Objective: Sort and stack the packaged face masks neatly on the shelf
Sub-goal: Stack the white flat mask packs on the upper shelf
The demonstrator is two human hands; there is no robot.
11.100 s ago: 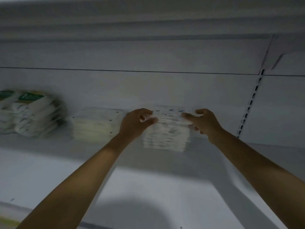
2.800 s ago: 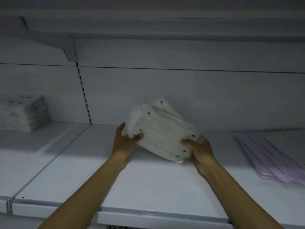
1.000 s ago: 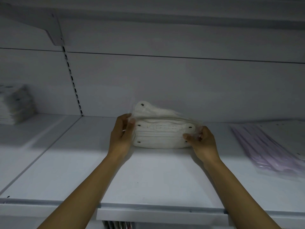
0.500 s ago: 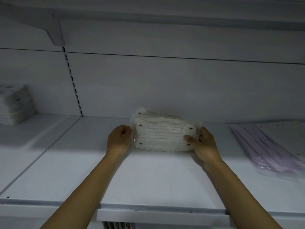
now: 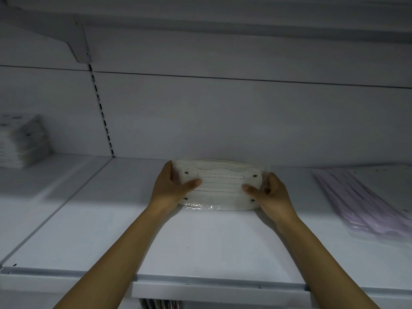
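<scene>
I'm clamping masks (image 5: pixel 220 188) by ends, left hand (image 5: pixel 172 188), right hand (image 5: pixel 270 194), thumbs on top, squaring them on shelf (image 5: pixel 200 246).

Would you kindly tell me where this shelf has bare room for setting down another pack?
Widest bare shelf lies between the left stack and the white mask pack, which the left hand and right hand grip. A narrower gap separates that pack from the purple packs. The right end is crowded.
</scene>
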